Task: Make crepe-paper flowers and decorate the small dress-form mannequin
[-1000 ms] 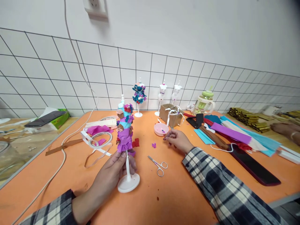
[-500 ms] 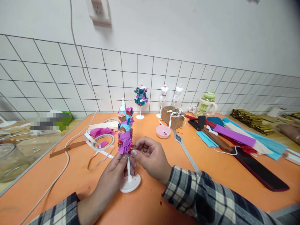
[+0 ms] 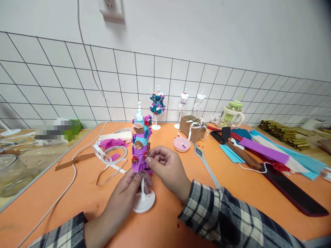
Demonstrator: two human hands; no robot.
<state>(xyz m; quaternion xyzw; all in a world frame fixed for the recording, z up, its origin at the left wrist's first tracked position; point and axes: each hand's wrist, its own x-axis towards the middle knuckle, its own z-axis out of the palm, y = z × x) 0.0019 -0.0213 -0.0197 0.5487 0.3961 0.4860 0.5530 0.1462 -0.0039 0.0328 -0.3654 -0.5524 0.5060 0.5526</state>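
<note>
A mini dress form [image 3: 140, 140] stands upright before me, wrapped in purple and turquoise crepe paper with small paper flowers. Its white round base [image 3: 144, 203] rests on the table. My left hand [image 3: 125, 193] is closed around the top of the white pole, thumb in front, just under the purple frilled hem. At the skirt's right side, my right hand [image 3: 169, 170] pinches thumb and index finger together at a small dark red-brown paper flower [image 3: 148, 155]. Its other fingers are curled, and the fingertips partly hide the flower.
Behind stand a blue-flowered dress form [image 3: 157, 103] and two white ones. A pink bowl [image 3: 181, 144], cardboard box [image 3: 192, 131], and tweezers [image 3: 207, 165] lie right of centre. Tape roll [image 3: 114, 154] and cable [image 3: 74, 172] are left; crepe paper strips [image 3: 263, 150] and a jug [image 3: 232, 115] are right.
The dress form has turned slightly, bringing a red flower further round to its front. My right fingertips sit a little higher along the skirt's side. The whole view has shifted slightly.
</note>
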